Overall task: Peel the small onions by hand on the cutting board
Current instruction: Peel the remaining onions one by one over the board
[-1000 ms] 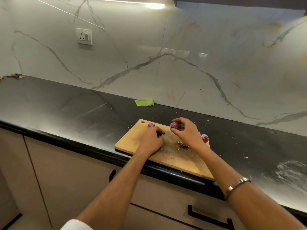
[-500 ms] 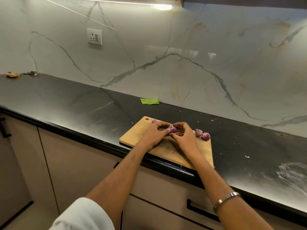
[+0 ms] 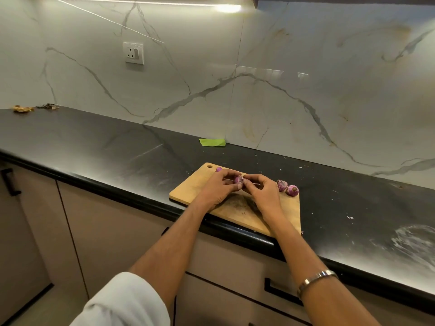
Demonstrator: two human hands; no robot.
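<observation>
Left hand (image 3: 217,188): off the board (image 3: 188,191), now pinching the onion (image 3: 238,180) too. Right hand (image 3: 261,191): nearer the left, onion held between both.

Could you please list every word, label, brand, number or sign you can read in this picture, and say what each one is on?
None: no readable text shows anywhere in this view.
The wall socket has no legible marking.
The green scrap on the counter looks blank.
The cutting board, the onion gripped by the left hand and right hand, and the bracelet carry no lettering that can be made out.
</observation>
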